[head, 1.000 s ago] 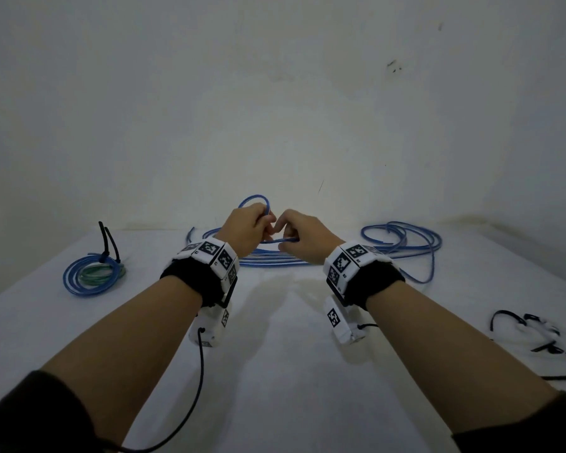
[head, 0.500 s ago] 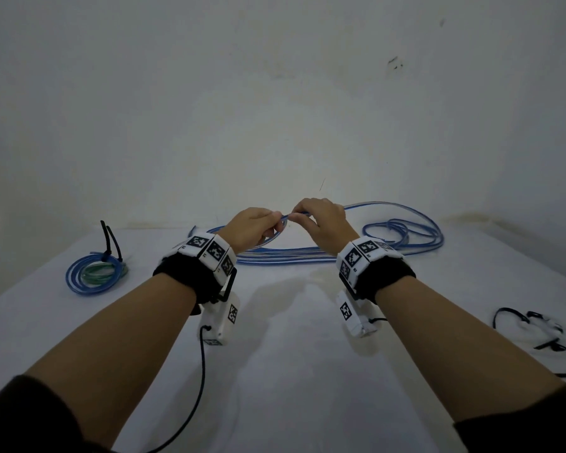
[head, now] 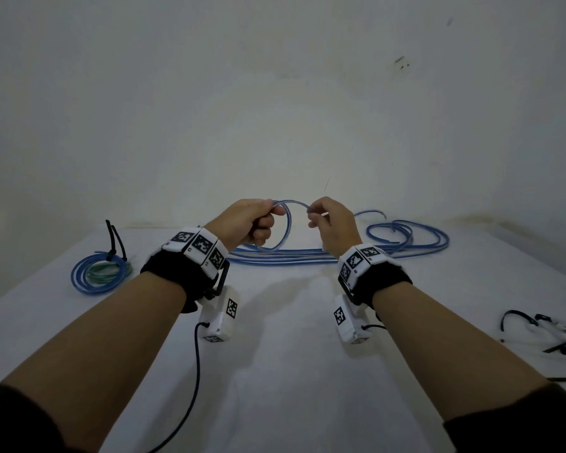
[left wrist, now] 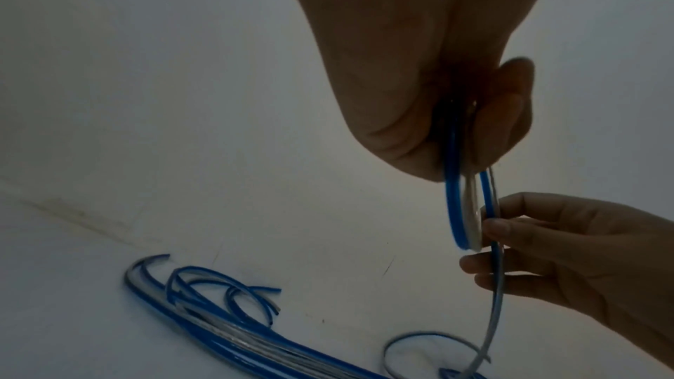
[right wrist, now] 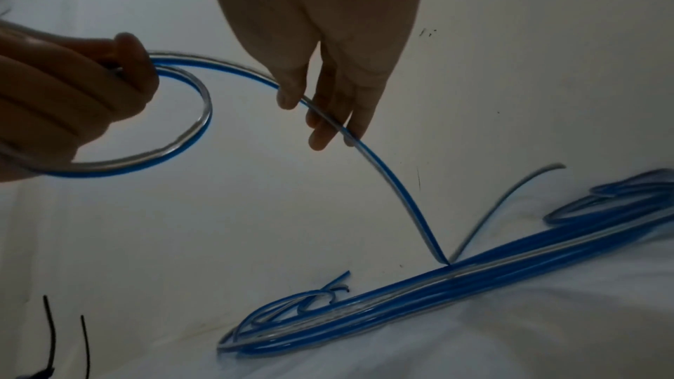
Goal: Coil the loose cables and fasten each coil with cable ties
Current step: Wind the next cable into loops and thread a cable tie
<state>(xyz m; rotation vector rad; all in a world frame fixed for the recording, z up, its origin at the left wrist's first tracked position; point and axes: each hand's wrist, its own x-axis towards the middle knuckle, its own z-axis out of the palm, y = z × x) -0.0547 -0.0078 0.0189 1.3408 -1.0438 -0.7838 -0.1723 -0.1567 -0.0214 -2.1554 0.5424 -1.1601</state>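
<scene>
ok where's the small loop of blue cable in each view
Head: blue loop centre, between the left hand and right hand.
Left wrist: edge-on below the left hand.
Right wrist: left, round.
Shared landmark: loose cable bundle.

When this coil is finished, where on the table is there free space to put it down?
The widest bare patch of the table lies between the forearms, in front of the loose blue cables. Another lies between the tied coil at far left and the left hand. The back edge is crowded with cable; the right edge holds black cable ties.
</scene>
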